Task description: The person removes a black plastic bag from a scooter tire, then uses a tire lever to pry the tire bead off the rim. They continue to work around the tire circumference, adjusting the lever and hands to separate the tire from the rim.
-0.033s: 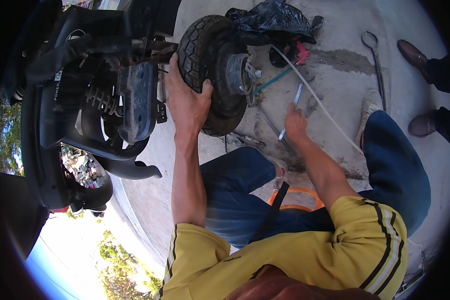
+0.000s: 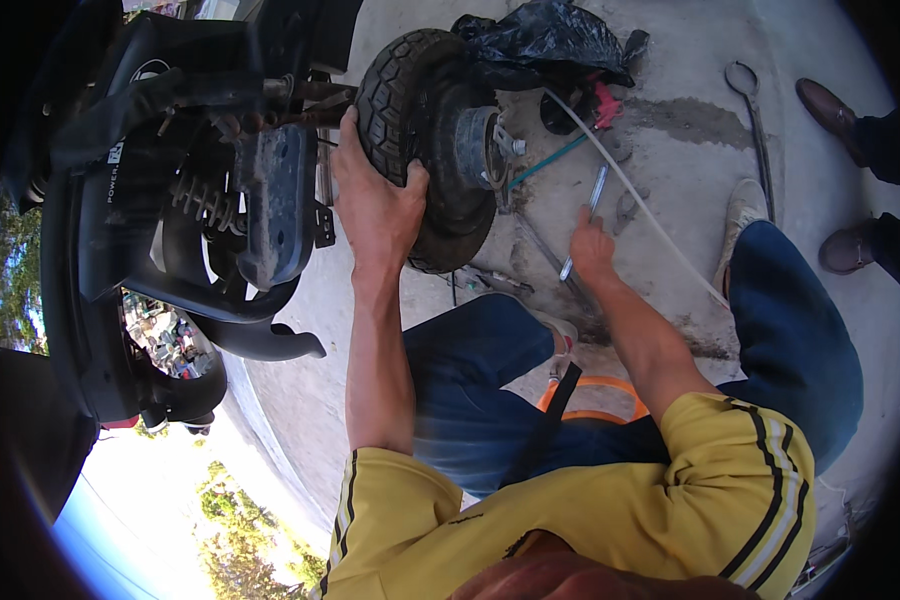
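Note:
A small scooter wheel with a knobby black tyre (image 2: 390, 110) stands on the concrete beside the scooter, its grey metal hub (image 2: 473, 145) facing right. My left hand (image 2: 382, 205) clasps the tyre's near side, the thumb on the sidewall and the fingers over the tread. Right of the wheel, my right hand (image 2: 592, 248) is closed round a shiny flat metal bar (image 2: 598, 190) lying low over the floor. Another dull metal bar (image 2: 540, 243) lies just left of that hand. A grey open-ended tool (image 2: 627, 208) rests on its other side.
The black scooter (image 2: 120, 230) fills the left side. Past the wheel lies a black plastic bag (image 2: 545, 42), near a red cloth-like piece (image 2: 606, 104). A white hose (image 2: 660, 225) crosses the floor. Farther right are a long ring-ended tool (image 2: 760, 150) and a bystander's brown shoe (image 2: 830, 112).

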### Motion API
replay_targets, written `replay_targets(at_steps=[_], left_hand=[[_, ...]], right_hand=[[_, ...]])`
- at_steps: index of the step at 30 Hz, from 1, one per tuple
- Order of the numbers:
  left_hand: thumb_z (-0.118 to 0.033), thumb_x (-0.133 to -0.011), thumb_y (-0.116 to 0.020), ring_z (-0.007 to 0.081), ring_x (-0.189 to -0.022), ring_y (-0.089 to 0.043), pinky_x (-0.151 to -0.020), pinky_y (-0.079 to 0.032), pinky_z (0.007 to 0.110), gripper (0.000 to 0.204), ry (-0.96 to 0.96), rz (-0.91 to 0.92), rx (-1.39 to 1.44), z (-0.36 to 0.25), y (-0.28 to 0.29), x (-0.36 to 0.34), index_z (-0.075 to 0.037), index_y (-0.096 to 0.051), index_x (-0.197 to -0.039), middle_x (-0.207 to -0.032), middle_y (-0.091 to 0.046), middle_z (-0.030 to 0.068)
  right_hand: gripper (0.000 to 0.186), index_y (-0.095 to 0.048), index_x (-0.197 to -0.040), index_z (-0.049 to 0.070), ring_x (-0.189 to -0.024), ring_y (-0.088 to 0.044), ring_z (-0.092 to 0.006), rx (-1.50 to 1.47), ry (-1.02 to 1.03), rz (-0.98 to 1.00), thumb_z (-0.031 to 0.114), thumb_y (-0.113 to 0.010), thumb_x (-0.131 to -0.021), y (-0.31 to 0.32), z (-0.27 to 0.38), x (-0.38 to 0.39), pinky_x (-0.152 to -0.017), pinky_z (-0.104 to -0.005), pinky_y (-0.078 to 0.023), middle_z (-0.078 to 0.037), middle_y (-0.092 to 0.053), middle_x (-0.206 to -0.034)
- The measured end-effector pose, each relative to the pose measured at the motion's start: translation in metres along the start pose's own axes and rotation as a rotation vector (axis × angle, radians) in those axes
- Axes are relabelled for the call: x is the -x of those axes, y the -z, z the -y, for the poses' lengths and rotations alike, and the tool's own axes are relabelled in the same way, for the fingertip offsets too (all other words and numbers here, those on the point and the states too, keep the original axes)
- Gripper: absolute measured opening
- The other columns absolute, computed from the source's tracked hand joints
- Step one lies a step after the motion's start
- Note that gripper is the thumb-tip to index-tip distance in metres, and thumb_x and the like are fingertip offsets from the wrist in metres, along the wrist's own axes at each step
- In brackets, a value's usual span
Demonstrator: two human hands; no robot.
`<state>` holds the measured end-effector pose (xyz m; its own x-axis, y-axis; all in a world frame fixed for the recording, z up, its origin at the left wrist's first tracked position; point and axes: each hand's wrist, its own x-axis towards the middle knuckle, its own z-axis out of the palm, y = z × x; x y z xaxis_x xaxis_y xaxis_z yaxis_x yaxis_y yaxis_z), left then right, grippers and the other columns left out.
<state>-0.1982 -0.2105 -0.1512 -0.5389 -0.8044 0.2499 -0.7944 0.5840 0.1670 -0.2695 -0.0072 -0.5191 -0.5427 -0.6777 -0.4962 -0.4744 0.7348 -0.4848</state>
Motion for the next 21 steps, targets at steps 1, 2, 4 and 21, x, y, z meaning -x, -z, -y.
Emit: replay_targets(at_steps=[1, 2, 4, 21], left_hand=[[-0.018, -0.084, -0.080, 0.0496, -0.123, -0.061, -0.102, -0.054, 0.055, 0.094, 0.011, 0.002, -0.002, -0.002, -0.001, 0.001, -0.008, -0.031, -0.163, -0.140, -0.054, 0.0267], [-0.016, -0.084, -0.079, 0.0498, -0.123, -0.061, -0.101, -0.055, 0.055, 0.093, 0.021, 0.004, -0.004, -0.004, -0.002, 0.002, -0.008, -0.030, -0.163, -0.140, -0.053, 0.0267], [-0.015, -0.084, -0.080, 0.0498, -0.122, -0.062, -0.099, -0.056, 0.054, 0.094, 0.053, 0.009, -0.015, -0.009, -0.001, 0.003, -0.008, -0.030, -0.164, -0.141, -0.053, 0.0272], [-0.027, -0.082, -0.084, 0.0468, -0.139, -0.056, -0.117, -0.044, 0.048, 0.102, 0.174, 0.049, 0.216, 0.006, 0.013, 0.025, 0.003, -0.028, -0.163, -0.150, -0.051, 0.0361]], right_hand=[[0.057, -0.040, -0.153, 0.008, -0.098, -0.074, -0.0444, 0.008, -0.025, -0.026, 0.017, -0.062, -0.101, -0.005, 0.002, -0.003, -0.083, -0.0544, -0.061, -0.026, -0.063, -0.119], [0.056, -0.041, -0.152, 0.005, -0.098, -0.074, -0.0441, -0.033, -0.067, -0.056, 0.015, -0.061, -0.101, -0.011, 0.003, -0.002, -0.083, -0.0544, -0.061, -0.026, -0.063, -0.119], [0.054, -0.041, -0.150, 0.001, -0.097, -0.074, -0.0435, -0.110, -0.143, -0.116, 0.009, -0.059, -0.100, -0.010, 0.011, 0.002, -0.084, -0.0544, -0.061, -0.025, -0.064, -0.118], [0.013, -0.073, -0.099, 0.002, -0.107, -0.071, -0.0361, 0.145, 0.056, -0.179, 0.009, -0.067, -0.088, -0.023, -0.044, 0.036, -0.084, -0.0481, -0.062, -0.019, -0.070, -0.110]])
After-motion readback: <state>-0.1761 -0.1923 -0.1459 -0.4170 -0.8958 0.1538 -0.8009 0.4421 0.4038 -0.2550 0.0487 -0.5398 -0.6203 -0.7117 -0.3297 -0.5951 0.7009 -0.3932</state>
